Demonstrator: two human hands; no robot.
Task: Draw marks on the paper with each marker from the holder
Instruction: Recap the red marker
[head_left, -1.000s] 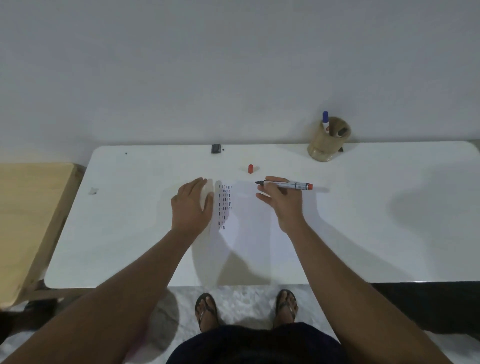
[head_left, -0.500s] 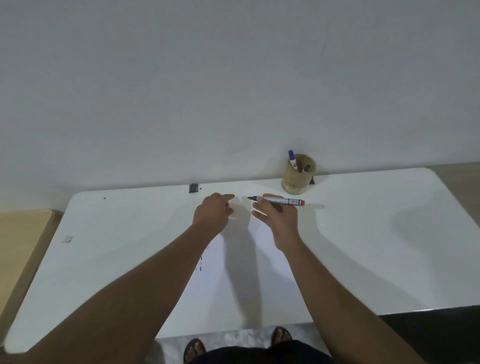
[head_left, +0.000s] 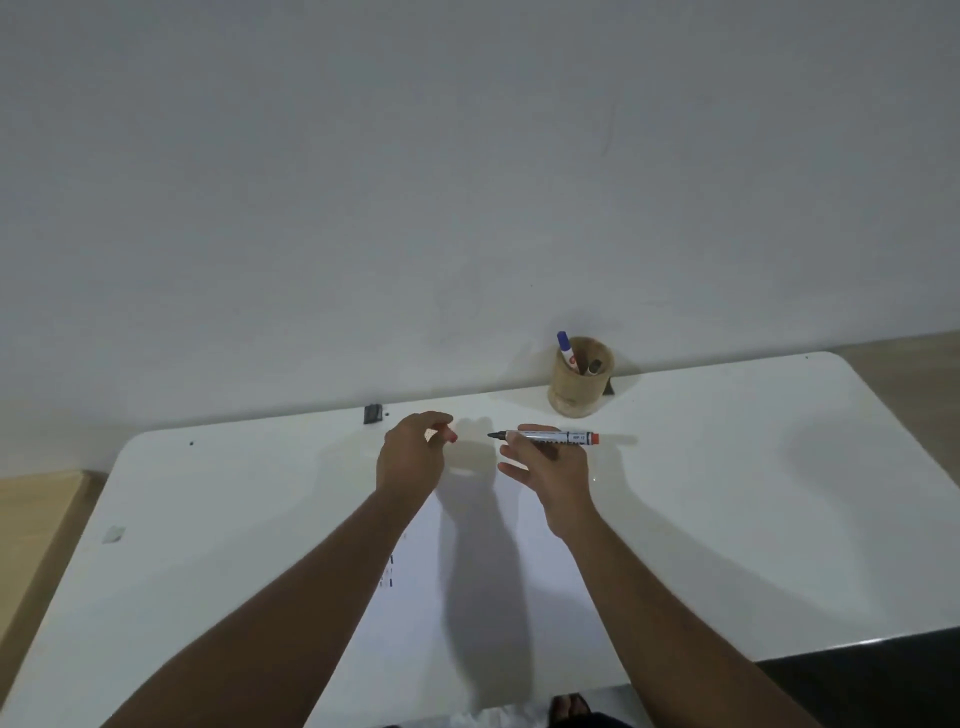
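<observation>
**Left hand closes on the red cap beside the uncapped marker**

Reaching forward since a second ago, the left hand (head_left: 413, 454) has left the paper's edge and now has its grip pinched together on the small red cap (head_left: 451, 435), which a second ago stood alone on the tabletop; only a sliver of red shows between the fingertips. The right hand (head_left: 550, 467) has held its pose: its grip is clamped on the marker (head_left: 545, 436), which lies level, dark tip pointing left toward the cap and its red end pointing right. Tip and cap are near each other but apart.

Below both hands lies the paper (head_left: 467, 582), a white sheet flat on the white tabletop (head_left: 753, 519); a few short dark marks show at its left edge, just beside the left forearm, and the rest of that column is hidden by the arm. The arms' shadows fall across the sheet.

Beyond the right hand, near the far edge by the wall, stands the round tan holder (head_left: 579, 389), with a blue-capped marker (head_left: 567, 351) leaning in it and a dark-ended one beside that. A small black object (head_left: 372, 414) sits at the far edge to the left, and a small pale scrap (head_left: 113, 533) lies toward the left side.
</observation>
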